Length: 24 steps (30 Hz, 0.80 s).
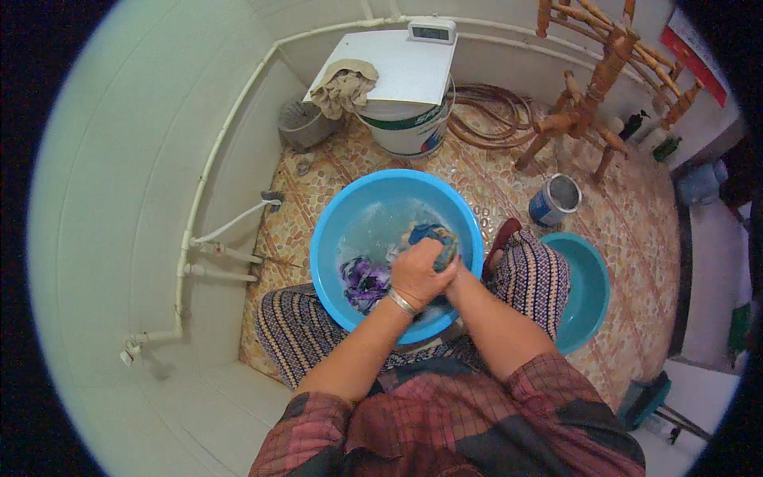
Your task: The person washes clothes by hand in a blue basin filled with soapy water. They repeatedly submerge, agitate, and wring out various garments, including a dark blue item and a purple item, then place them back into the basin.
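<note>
A round blue plastic basin [319, 250] with soapy water stands between my knees. Over its right half, my left hand [419, 271], with a silver bracelet at the wrist, is closed on a wet blue and tan cloth [430, 234]. My right hand [454, 275] presses against the same cloth from the right, its fingers mostly hidden behind the other hand. A purple, black and white patterned cloth [365, 283] lies wet in the basin, left of both hands.
A teal basin [587, 292] stands beside my right knee, with a metal can [554, 201] beyond it. Ahead are a lidded bucket [408, 134], a beige rag [346, 86], a grey pot [304, 128], a coiled hose [495, 116] and wooden furniture [587, 101]. Pipes [199, 179] run along the left wall.
</note>
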Available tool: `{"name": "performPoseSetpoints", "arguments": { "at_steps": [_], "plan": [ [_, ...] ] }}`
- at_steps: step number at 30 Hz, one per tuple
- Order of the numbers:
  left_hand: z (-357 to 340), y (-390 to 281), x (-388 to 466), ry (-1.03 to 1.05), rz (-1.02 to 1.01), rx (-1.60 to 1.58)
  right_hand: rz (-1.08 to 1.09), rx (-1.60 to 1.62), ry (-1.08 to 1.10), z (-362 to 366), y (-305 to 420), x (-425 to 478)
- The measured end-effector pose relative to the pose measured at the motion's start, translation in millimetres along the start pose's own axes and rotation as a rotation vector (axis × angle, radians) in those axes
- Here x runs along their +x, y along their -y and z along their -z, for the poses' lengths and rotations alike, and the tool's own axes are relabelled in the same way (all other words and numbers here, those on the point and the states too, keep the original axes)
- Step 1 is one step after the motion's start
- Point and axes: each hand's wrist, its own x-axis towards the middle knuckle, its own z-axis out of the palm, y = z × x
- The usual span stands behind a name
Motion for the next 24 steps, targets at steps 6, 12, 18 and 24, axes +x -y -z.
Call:
{"name": "performPoseSetpoints", "arguments": {
  "at_steps": [6,12,18,24],
  "plan": [
    [-2,81,10,-0.068,0.561,-0.28,-0.177,0.012,-0.284,-43,9,-15],
    [26,137,19,-0.246,1.092,-1.222,0.055,-0.774,-0.18,-23,25,-2],
    [34,144,-38,-0.014,0.629,-0.131,0.034,-1.682,-0.168,-18,4,-5],
    [19,88,-76,0.624,0.351,0.277,0.122,-1.141,-0.154,-87,55,-27]
  ]
}}
